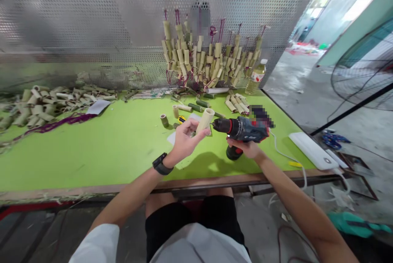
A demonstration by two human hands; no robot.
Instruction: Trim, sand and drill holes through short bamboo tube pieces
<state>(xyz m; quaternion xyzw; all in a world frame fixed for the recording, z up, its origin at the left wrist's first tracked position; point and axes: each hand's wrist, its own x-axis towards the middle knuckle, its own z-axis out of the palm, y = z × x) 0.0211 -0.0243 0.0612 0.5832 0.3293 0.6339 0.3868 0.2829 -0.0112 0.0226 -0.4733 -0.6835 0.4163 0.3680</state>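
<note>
My left hand (186, 137) is closed on a short pale bamboo tube (205, 120), holding it tilted above the green table (101, 148). My right hand (245, 148) grips the handle of a dark blue and red cordless drill (242, 130). The drill's chuck points left and its tip meets the side of the bamboo tube. A black watch sits on my left wrist. Both hands hover over the table's front middle.
Loose bamboo pieces (196, 107) lie behind my hands. A heap of bamboo tubes (46, 103) and purple cord lies at the left. Strung bamboo bundles (208, 58) hang on the perforated metal panel. A bottle (256, 78) stands at the back right. A white flat device (313, 150) with a cable lies at the right edge.
</note>
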